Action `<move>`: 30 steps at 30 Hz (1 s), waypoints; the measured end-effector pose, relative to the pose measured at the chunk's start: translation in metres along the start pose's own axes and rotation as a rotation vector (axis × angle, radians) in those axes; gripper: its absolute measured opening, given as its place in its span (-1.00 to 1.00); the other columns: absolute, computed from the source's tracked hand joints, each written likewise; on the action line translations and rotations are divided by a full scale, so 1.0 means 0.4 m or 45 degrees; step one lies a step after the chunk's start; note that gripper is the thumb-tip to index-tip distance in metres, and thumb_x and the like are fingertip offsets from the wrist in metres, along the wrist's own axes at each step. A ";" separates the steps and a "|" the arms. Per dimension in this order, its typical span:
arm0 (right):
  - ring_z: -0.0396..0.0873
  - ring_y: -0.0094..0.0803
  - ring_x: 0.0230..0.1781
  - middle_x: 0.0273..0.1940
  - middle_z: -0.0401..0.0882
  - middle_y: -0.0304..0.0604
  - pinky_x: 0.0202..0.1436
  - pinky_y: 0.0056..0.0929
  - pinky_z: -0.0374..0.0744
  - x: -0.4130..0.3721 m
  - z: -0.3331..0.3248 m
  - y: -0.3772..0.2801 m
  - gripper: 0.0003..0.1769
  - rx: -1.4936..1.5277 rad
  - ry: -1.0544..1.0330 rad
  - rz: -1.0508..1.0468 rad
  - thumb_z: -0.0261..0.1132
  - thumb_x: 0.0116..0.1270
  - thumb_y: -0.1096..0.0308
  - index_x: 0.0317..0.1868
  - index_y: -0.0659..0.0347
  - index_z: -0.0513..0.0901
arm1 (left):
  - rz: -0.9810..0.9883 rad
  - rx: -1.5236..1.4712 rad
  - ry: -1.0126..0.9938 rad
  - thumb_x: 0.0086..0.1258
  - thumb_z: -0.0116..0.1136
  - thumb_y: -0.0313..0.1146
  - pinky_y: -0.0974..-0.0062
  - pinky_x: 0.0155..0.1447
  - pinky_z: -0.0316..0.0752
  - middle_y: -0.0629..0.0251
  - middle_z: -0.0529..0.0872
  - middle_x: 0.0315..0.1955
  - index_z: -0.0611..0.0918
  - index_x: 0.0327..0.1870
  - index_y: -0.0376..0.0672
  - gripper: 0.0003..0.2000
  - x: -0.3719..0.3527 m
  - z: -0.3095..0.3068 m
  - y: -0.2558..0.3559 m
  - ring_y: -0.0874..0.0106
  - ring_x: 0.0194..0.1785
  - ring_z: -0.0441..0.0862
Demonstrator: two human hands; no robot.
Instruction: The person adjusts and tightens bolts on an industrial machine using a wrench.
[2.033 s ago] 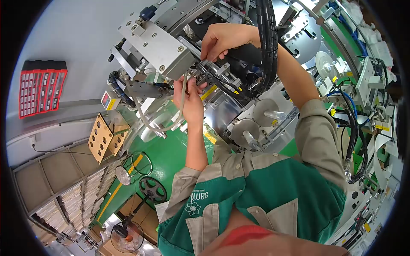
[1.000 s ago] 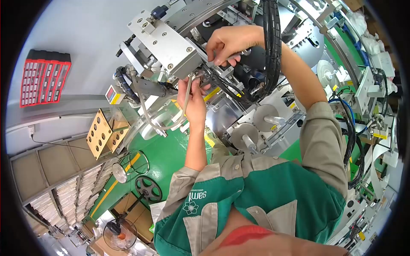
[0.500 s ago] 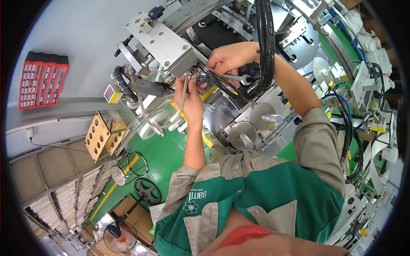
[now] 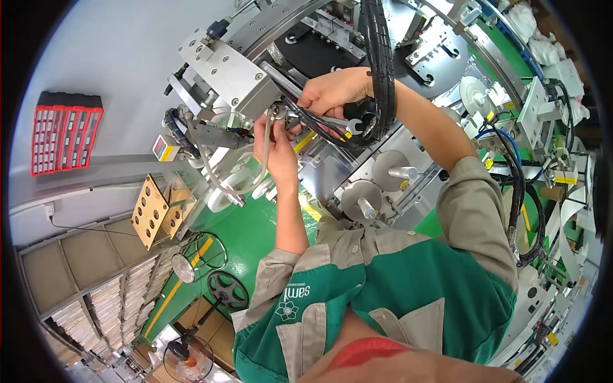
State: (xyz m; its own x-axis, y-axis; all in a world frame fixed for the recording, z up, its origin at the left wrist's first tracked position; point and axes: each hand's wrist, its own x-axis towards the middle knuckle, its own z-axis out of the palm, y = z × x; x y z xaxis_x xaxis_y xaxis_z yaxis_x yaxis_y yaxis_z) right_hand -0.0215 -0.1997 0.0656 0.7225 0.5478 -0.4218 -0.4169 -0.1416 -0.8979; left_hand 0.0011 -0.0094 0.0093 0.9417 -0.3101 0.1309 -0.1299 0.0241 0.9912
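Wrench (image 4: pixel 355 126), metal, open-ended: one, held in the right hand (image 4: pixel 334 92), to the right of the metal block (image 4: pixel 225 75) in the view. Its open jaw shows past the fingers, close to a black cable bundle (image 4: pixel 381 70); the fingers are curled narrow around the rest of the tool.

Left hand (image 4: pixel 279 153): one, bare, raised just below the block's lower end, fingers bent and drawn narrow among small metal fittings. Whether it grips a part cannot be told.

Hose (image 4: pixel 237 192), pale, flexible: one, running from near the block's lower end, in front of the left hand, and looping round below the block.

Metal block: one, silver, tilted, its face set with screws; dark blue knob (image 4: pixel 217 29) at its upper end.

Cable bundle: crosses in front of the right forearm, right of the block.

Discs, grey, two, each with a projecting rod: nearer disc (image 4: pixel 361 200) and farther disc (image 4: pixel 390 168), below and right of the block.

Parts rack (image 4: pixel 67 135), red and black: on the wall, well left of the block.

Panel (image 4: pixel 148 212), tan, with round holes: below and left of the block.

Handwheel (image 4: pixel 228 292), black, and fan (image 4: pixel 188 360): both far below the block, near the green floor (image 4: pixel 246 255).
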 end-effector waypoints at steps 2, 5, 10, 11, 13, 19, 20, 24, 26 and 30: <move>0.66 -0.52 -0.54 -0.46 0.64 -0.19 -0.55 -0.70 0.59 -0.003 0.004 -0.004 -0.71 0.017 0.011 0.005 0.11 0.34 0.35 -0.01 0.31 0.56 | 0.021 -0.028 0.020 0.38 -0.01 -0.60 0.62 -0.38 0.55 0.29 0.52 -0.50 0.41 -0.18 -0.38 -0.92 0.000 0.002 0.000 0.64 -0.56 0.38; 0.68 -0.46 -0.39 -0.33 0.63 -0.12 -0.42 -0.57 0.62 -0.074 -0.016 -0.053 -0.69 -0.322 0.143 0.057 0.12 0.34 0.26 -0.08 0.34 0.56 | 0.016 -0.094 -0.013 0.40 0.03 -0.53 0.71 -0.49 0.38 0.27 0.64 -0.38 0.46 -0.08 -0.37 -0.85 0.008 -0.011 -0.037 0.56 -0.51 0.63; 0.59 -0.54 -0.45 -0.41 0.56 -0.24 -0.44 -0.60 0.54 -0.082 -0.056 0.014 -0.65 -0.533 0.568 -0.087 0.08 0.36 0.24 0.00 0.31 0.56 | 0.018 -0.089 -0.016 0.40 0.02 -0.53 0.72 -0.48 0.38 0.21 0.68 -0.31 0.45 -0.06 -0.37 -0.84 0.006 -0.009 -0.028 0.54 -0.50 0.63; 0.56 -0.57 -0.47 -0.43 0.56 -0.25 -0.46 -0.60 0.51 -0.075 -0.055 0.016 -0.65 -0.600 0.536 -0.082 0.08 0.37 0.23 -0.02 0.32 0.58 | 0.014 -0.097 -0.012 0.40 0.02 -0.53 0.72 -0.48 0.38 0.21 0.68 -0.31 0.45 -0.06 -0.37 -0.84 0.006 -0.008 -0.028 0.54 -0.50 0.63; 0.48 -0.64 -0.55 -0.48 0.54 -0.27 -0.54 -0.61 0.41 -0.063 -0.042 0.001 -0.66 -0.656 0.471 -0.071 0.09 0.37 0.23 -0.08 0.33 0.61 | 0.016 -0.106 -0.012 0.41 0.02 -0.52 0.72 -0.47 0.38 0.21 0.68 -0.31 0.45 -0.06 -0.37 -0.84 0.005 -0.006 -0.025 0.55 -0.50 0.63; 0.46 -0.70 -0.60 -0.49 0.54 -0.31 -0.61 -0.69 0.33 -0.021 -0.038 -0.016 -0.71 -0.567 0.336 -0.098 0.13 0.36 0.27 -0.11 0.34 0.61 | 0.045 -0.116 -0.033 0.41 0.01 -0.53 0.74 -0.49 0.37 0.28 0.64 -0.39 0.46 -0.10 -0.36 -0.87 0.007 -0.010 -0.027 0.59 -0.52 0.61; 0.46 -0.71 -0.60 -0.49 0.55 -0.31 -0.61 -0.71 0.32 -0.017 -0.041 -0.016 -0.71 -0.539 0.309 -0.118 0.13 0.36 0.27 -0.12 0.33 0.61 | 0.043 -0.111 -0.033 0.41 0.01 -0.54 0.74 -0.49 0.37 0.31 0.61 -0.44 0.47 -0.14 -0.35 -0.90 0.007 -0.010 -0.026 0.61 -0.52 0.59; 0.45 -0.73 -0.60 -0.49 0.56 -0.34 -0.62 -0.73 0.30 -0.006 -0.075 -0.040 -0.72 -0.595 0.223 -0.104 0.16 0.33 0.27 -0.13 0.32 0.62 | 0.051 -0.075 -0.045 0.41 0.00 -0.54 0.72 -0.49 0.36 0.33 0.58 -0.48 0.46 -0.18 -0.34 -0.93 0.007 -0.010 -0.019 0.60 -0.52 0.59; 0.45 -0.73 -0.60 -0.49 0.57 -0.34 -0.61 -0.72 0.29 0.018 -0.101 -0.050 -0.70 -0.639 0.139 -0.114 0.20 0.30 0.24 -0.12 0.30 0.62 | 0.052 -0.054 -0.052 0.41 0.00 -0.54 0.72 -0.49 0.36 0.32 0.58 -0.48 0.46 -0.18 -0.34 -0.93 0.006 -0.012 -0.019 0.60 -0.52 0.59; 0.47 -0.68 -0.61 -0.49 0.59 -0.29 -0.62 -0.68 0.33 0.039 -0.130 -0.075 -0.66 -0.688 0.033 -0.104 0.23 0.24 0.25 -0.10 0.36 0.60 | 0.025 -0.011 -0.052 0.42 -0.01 -0.54 0.70 -0.48 0.37 0.33 0.56 -0.52 0.46 -0.16 -0.34 -0.92 0.008 -0.012 -0.013 0.59 -0.52 0.60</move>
State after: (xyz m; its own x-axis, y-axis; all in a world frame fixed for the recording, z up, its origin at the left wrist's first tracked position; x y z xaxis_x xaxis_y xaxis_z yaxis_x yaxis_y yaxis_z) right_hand 0.0311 -0.2298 0.0795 0.7567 0.5552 -0.3450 -0.0213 -0.5066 -0.8619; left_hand 0.0063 -0.0058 0.0044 0.9256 -0.3477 0.1497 -0.1454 0.0385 0.9886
